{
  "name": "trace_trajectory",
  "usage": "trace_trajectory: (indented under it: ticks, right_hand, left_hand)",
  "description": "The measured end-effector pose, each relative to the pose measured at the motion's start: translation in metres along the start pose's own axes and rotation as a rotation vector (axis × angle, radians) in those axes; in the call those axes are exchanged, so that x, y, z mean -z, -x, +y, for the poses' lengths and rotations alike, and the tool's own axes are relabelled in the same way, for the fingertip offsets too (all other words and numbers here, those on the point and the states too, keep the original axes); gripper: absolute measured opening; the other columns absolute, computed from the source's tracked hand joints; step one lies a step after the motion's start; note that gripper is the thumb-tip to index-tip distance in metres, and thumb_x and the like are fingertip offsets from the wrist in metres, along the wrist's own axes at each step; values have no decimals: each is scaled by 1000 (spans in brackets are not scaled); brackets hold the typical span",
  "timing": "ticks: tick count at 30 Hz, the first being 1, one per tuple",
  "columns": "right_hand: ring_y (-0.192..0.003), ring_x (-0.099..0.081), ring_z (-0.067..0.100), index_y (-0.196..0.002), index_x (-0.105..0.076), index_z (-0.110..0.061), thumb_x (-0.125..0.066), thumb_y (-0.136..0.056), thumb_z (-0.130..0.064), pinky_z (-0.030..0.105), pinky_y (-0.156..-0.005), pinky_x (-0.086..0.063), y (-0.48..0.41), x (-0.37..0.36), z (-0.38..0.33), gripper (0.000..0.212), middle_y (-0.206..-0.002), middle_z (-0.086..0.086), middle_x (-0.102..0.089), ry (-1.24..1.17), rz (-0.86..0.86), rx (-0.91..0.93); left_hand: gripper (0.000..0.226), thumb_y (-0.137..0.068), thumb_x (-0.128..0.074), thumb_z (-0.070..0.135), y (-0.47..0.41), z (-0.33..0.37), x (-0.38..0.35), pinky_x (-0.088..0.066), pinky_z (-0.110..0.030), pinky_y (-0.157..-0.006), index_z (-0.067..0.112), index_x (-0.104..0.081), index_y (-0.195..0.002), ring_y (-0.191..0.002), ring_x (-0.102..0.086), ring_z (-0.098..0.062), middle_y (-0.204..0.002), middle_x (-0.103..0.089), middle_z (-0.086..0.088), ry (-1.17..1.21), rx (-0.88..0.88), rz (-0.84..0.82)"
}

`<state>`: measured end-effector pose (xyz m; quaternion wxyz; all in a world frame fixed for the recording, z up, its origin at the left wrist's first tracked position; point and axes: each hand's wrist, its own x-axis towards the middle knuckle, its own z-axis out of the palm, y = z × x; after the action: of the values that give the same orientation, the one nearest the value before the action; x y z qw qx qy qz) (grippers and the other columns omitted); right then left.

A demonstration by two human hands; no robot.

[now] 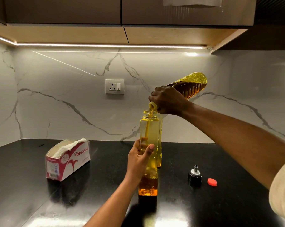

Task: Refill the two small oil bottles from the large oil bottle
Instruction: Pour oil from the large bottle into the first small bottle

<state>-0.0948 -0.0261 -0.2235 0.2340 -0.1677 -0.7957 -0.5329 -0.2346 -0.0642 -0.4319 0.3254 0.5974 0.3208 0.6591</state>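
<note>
right hand [168, 100] grips large oil bottle [190, 86], base at 2 o'clock | left hand [138, 159] clasps small oil bottle [149, 128] | centre spout [152, 106], pour slowly

Counter [24, 185] centre is blocked by the front bottle [149, 128], gripped by the left hand [139, 158], with the rear bottle [159, 159] directly behind it. Overhead approach is closed by the tilted large bottle [189, 86] in the right hand [168, 100]. The right forearm [228, 133] spans the right side above the spout cap [194, 175] and red cap [212, 182]. The tissue box [68, 161] obstructs the left. Passage lies between box and bottles.
</note>
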Motion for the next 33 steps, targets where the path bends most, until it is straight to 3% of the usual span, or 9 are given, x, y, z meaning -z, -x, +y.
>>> trace_trajectory:
  ticks: [20, 26, 33]
  right_hand:
    - [-64, -64, 24, -73, -68, -9, -74, -73, -21, 29, -58, -52, -1, 0, 0, 13, -68, 6, -67, -4, -2, 9]
    - [-64, -65, 23, -75, -69, -10, -76, -72, -23, 28, -58, -52, -1, 0, 1, 15, -68, 4, -67, 5, -8, 13]
    - [-63, -64, 23, -73, -69, -9, -76, -72, -22, 28, -57, -52, -1, 0, 0, 15, -67, 5, -67, 4, 5, 20]
  left_hand:
    - [94, -54, -64, 84, 0, -1, 0, -56, -26, -76, 20, -54, -122, -94, -69, -16, -104, -69, -1, -16, -13, 1]
    - [91, -55, -64, 83, 0, -2, 0, -58, -35, -83, 22, -53, -122, -97, -69, -18, -106, -67, -1, -26, 1, -1]
    - [94, -55, -65, 83, 0, -2, 0, -58, -34, -82, 20, -53, -123, -96, -69, -17, -106, -68, -1, -19, 1, 3]
